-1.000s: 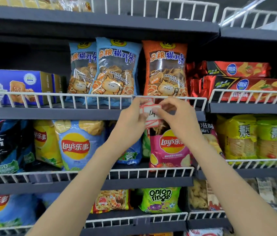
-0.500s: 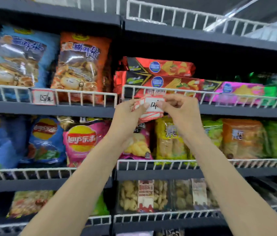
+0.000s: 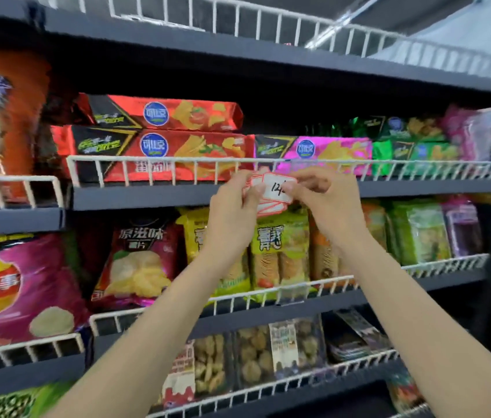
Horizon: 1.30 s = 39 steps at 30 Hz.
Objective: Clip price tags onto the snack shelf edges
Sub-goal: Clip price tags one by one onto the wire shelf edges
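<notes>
**Price tags held at the shelf rail**

Both hands meet at centre frame. The left hand (image 3: 232, 212) pinches the price tags (image 3: 271, 193) from nine o'clock, the right hand (image 3: 325, 203) from three. Just behind runs the white wire rail (image 3: 160, 159), then red snack boxes (image 3: 160, 152).

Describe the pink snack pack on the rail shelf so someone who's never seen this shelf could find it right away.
Start at the shelf with the white wire rail that runs just above the two hands. Behind that rail long foil packs lie flat in a row. The pink pack sits right of the red packs and left of the green packs, above the right hand; it is the only pink one in that row.
</notes>
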Tool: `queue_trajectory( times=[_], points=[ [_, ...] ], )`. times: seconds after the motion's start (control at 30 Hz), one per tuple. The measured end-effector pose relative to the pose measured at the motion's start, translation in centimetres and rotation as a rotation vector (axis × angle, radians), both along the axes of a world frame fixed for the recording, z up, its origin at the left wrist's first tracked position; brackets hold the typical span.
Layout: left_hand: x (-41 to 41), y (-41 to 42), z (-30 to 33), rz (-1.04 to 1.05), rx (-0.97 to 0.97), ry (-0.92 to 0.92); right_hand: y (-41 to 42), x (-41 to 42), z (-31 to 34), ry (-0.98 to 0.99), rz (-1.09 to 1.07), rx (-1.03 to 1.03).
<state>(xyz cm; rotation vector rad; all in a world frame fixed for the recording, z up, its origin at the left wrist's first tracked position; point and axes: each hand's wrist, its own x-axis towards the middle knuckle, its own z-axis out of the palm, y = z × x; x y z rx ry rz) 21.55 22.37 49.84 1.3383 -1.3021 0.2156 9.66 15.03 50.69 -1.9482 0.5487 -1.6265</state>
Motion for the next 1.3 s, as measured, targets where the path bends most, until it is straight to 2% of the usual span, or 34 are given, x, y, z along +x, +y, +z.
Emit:
queue_trajectory(
  times=[0.17, 0.37, 0.5, 0.83, 1.3],
  points=[
    [-1.7, -2.4, 0.3, -0.054, 0.043, 0.022, -2.2, -1.7, 0.4, 0.006, -0.023, -0.007],
    [-3.2, -4.6, 1.0, 0.048, 0.117, 0.016, -5.6, -4.2, 0.9, -0.007, -0.065, 0.067],
    [-4.2, -5.2, 1.0, 0.13, 0.036, 0.012, -6.9, -5.1, 1.0, 0.034, -0.052, 0.038],
    [-5.4, -5.2, 1.0, 0.254, 0.049, 0.009, -7.9, -5.0, 1.9, 0.119, -0.106, -0.184],
    [-5.0, -3.7, 1.1, 0.111, 0.175, -0.027, -7.8, -4.0, 3.6, 0.17, -0.261, -0.468]
  ],
)
